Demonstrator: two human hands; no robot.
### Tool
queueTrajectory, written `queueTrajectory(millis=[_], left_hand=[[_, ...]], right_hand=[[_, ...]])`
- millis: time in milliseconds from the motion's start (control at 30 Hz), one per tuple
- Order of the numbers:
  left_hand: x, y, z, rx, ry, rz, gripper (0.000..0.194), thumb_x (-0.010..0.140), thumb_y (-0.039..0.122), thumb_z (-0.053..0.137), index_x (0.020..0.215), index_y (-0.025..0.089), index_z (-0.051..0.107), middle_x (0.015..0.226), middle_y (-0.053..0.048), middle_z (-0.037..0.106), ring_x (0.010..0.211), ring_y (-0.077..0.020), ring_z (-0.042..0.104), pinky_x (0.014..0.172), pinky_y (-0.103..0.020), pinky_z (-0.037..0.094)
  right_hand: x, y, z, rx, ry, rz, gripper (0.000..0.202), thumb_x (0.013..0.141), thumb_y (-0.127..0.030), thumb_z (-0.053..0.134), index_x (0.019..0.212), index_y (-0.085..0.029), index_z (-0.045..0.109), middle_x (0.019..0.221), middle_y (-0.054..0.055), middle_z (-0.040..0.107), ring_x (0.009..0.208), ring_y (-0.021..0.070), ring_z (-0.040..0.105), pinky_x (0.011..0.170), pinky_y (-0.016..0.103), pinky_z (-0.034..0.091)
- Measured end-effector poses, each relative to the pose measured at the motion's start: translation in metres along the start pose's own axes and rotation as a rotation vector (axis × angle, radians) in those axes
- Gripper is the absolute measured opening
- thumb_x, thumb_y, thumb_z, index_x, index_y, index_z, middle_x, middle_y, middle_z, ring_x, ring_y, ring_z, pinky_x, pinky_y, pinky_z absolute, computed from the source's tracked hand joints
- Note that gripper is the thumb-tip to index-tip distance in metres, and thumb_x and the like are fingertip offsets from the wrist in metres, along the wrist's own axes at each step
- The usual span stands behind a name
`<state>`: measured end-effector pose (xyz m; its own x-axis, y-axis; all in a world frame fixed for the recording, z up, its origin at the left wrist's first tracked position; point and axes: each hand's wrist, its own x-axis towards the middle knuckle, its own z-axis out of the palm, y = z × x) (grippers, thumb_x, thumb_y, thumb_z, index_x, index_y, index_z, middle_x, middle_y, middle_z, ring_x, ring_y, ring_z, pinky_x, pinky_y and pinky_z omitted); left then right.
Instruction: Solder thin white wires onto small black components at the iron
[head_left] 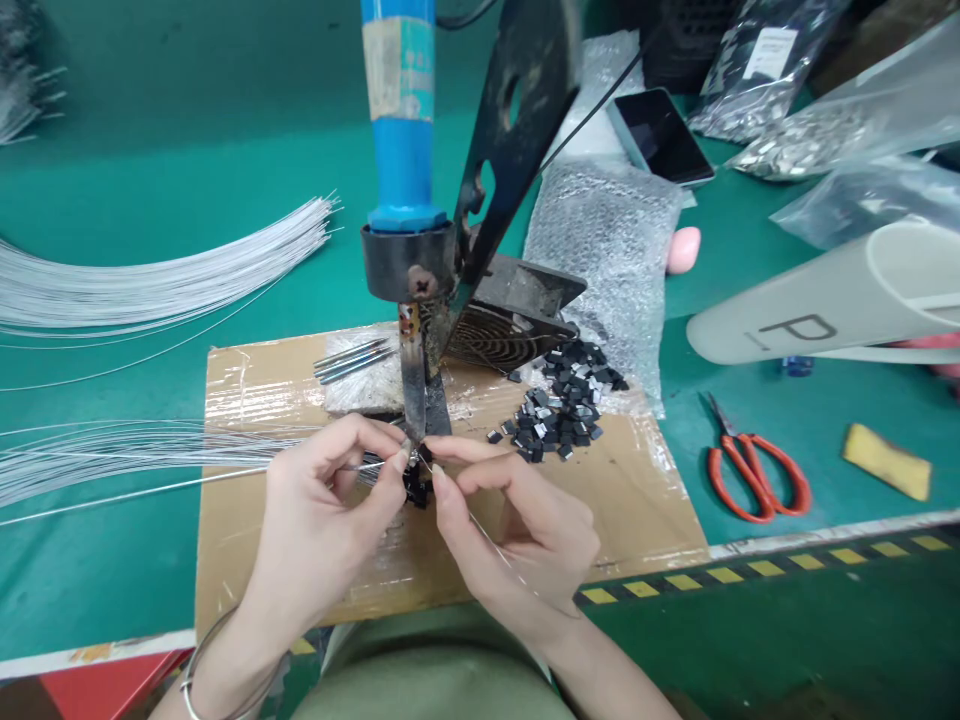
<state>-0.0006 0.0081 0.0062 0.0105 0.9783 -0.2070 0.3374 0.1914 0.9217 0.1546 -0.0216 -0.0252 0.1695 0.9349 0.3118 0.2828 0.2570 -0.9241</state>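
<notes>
A soldering iron [405, 160] with a blue handle hangs tip down from a black metal stand [517, 90]. Just below its tip, my left hand [315, 520] pinches the end of a thin light-grey wire [157, 492], which trails off to the left. Whether a small part is also between those fingertips is hidden. Thumb and forefinger of my right hand [525, 520] are closed on a fine solder wire [495, 548], its end near the tip and its length running back over the palm. Small black pieces [418, 488] lie beneath the fingertips.
Cardboard [630, 510] covers the work area. On it lie a heap of small black parts [562, 410] and more wires [150, 445]. A fan [502, 325] stands behind the iron. Red-handled cutters [757, 475], a yellow sponge [889, 462] and a white tube [795, 300] are rightward; a wire bundle [165, 280] is left.
</notes>
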Motion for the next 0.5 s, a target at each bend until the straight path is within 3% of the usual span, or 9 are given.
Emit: queueTrajectory(millis=[333,433,500], left_hand=[[0.003,-0.003,0.001,-0.032,-0.003,-0.022,0.011,0.088,0.02,0.075,0.078,0.021,0.071,0.081,0.0,0.072,0.065,-0.0123,0.057,0.055,-0.025,0.037],[0.002,-0.007,-0.001,0.03,-0.012,0.004,0.011,0.09,0.021,0.073,0.08,0.022,0.07,0.081,0.001,0.071,0.061,-0.012,0.052,0.053,-0.026,0.033],[0.001,-0.011,-0.004,0.113,-0.01,0.018,0.01,0.092,0.023,0.072,0.082,0.022,0.071,0.082,0.001,0.072,0.057,-0.0114,0.045,0.05,-0.027,0.03]], right_hand=[[-0.002,0.003,0.001,0.063,-0.015,0.034,0.019,0.089,-0.004,0.073,0.085,-0.022,0.066,0.107,0.006,0.085,0.089,0.0187,0.084,0.086,0.028,0.067],[-0.003,0.006,0.0,0.107,-0.048,0.082,0.017,0.092,-0.007,0.072,0.085,-0.022,0.065,0.108,0.007,0.084,0.094,0.0202,0.082,0.088,0.031,0.066],[-0.002,0.01,-0.004,0.119,-0.01,0.144,0.013,0.096,-0.011,0.07,0.09,-0.022,0.067,0.099,0.006,0.082,0.087,0.0189,0.08,0.082,0.031,0.066]])
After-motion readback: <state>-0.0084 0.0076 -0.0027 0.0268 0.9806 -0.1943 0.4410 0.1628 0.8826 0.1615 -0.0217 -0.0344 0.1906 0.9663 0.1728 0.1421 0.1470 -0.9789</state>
